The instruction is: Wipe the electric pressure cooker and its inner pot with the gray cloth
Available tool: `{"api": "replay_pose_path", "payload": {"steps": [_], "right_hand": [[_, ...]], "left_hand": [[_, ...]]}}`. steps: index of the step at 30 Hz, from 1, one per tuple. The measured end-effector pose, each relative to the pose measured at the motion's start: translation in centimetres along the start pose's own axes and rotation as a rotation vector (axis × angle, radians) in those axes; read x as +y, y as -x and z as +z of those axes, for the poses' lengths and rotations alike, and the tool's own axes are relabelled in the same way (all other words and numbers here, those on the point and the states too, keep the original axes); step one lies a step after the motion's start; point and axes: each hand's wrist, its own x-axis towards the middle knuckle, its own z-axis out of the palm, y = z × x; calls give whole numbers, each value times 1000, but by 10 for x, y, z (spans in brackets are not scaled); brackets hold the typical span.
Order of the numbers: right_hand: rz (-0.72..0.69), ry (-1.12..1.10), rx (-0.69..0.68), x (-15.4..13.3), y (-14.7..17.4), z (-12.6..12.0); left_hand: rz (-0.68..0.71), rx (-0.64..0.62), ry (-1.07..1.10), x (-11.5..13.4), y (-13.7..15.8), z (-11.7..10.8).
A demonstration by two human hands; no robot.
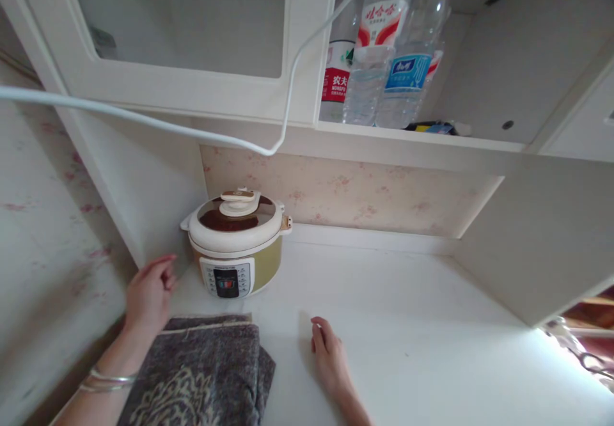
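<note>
My left hand [149,295], with bangles at the wrist, hovers just left of an electric pressure cooker [266,256]. Its fingers are curled in and I see nothing in them. The cooker has a white lid with a brown top, a green-gold body and a front control panel. Below my left forearm lies a folded dark grey cloth [206,355] with a pale embroidered pattern. My right hand [330,352] is over the white countertop [407,323], right of the cloth and apart from it. Its fingers are loosely bent together, with nothing visible in them.
Overhead, an open cabinet shelf [422,138] holds several plastic bottles [371,61]. A glass-fronted cabinet door [192,87] is to their left. One white cable [211,135] hangs across the view. White side panels bound the counter, with flowered wallpaper [345,189] behind.
</note>
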Motion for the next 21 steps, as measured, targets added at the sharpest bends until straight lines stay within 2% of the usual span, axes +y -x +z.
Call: {"api": "replay_pose_path", "payload": {"steps": [1,3,6,12,16,21], "right_hand": [[-1,18,-13,-1,0,0],[-5,55,-30,-2,0,0],[-12,81,-35,-3,2,-1],[-42,120,-49,-4,3,-2],[-52,173,-64,-9,0,1],[-44,307,-79,-18,-9,7]], "left_hand": [[-39,49,7,6,-21,-5],[-182,33,-64,9,-51,-8],[-294,-40,-151,5,-73,3],[-346,-332,-30,-6,-93,46],[-251,-348,109,-15,-100,66],[-219,-335,134,-19,-96,70]]}}
